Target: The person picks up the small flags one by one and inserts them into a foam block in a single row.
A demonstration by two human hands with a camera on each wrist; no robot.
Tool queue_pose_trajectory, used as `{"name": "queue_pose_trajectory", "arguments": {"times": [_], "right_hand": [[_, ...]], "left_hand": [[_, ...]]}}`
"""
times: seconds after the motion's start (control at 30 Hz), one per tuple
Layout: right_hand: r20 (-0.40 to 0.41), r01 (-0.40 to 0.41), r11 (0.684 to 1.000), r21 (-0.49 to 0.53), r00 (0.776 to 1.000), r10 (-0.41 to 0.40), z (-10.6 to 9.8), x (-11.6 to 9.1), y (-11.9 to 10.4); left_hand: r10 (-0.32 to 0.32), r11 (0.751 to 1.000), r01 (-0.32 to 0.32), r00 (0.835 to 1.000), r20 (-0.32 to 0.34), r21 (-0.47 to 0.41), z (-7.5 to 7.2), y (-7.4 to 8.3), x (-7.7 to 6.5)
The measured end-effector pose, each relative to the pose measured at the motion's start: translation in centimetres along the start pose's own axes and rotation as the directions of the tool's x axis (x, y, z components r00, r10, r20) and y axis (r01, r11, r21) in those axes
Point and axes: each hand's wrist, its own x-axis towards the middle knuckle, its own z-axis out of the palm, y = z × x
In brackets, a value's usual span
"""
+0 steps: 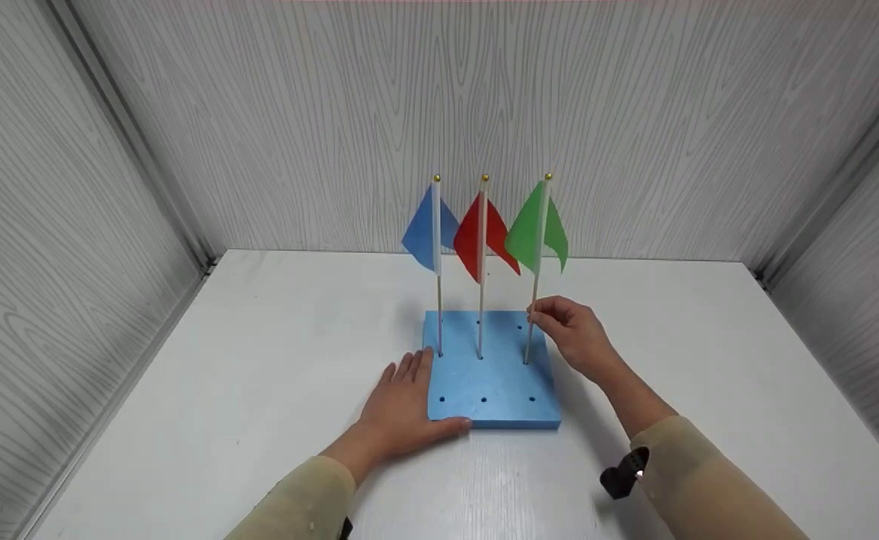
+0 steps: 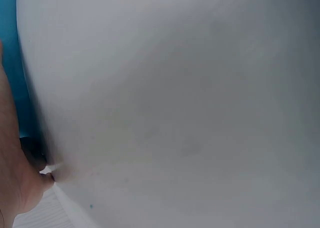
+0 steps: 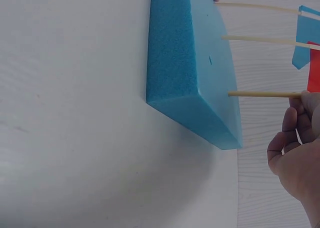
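A light blue foam block (image 1: 499,382) with rows of small holes lies on the white table. Three small flags on thin sticks stand in its middle row: a blue flag (image 1: 422,232) at left, a red flag (image 1: 471,238) in the centre and a green flag (image 1: 527,231) at right. My right hand (image 1: 571,334) pinches the green flag's stick between thumb and fingers, partway up; the stick leans slightly right, its lower end at a hole. Straight-fingered, my left hand (image 1: 402,409) rests against the block's left side, thumb along the front edge.
The white table (image 1: 297,322) reaches back to a grey wood-grain wall (image 1: 297,135), with similar panels on both sides. Free holes show in the block's front and back rows. A black device (image 1: 619,476) is strapped at the right wrist.
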Motion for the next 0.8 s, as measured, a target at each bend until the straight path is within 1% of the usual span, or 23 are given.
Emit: {"name": "queue_pose_trajectory", "arguments": {"times": [0.27,0.5,0.8], "right_hand": [[-0.002,-0.008,1.0,-0.014,1.0,0.008,0.27,-0.24,-0.04],[-0.006,-0.021,0.998,-0.064,1.0,0.021,0.52,-0.48,0.5],[-0.009,-0.022,0.996,-0.082,1.0,0.022,0.7,-0.68,0.62]], "left_hand": [[0.01,1.0,-0.01,1.0,-0.006,-0.003,-0.02,-0.07,-0.05],[-0.004,1.0,0.004,1.0,0.013,0.003,0.05,-0.06,-0.05],[0.006,1.0,-0.006,1.0,0.005,-0.003,-0.08,-0.09,-0.02]]}}
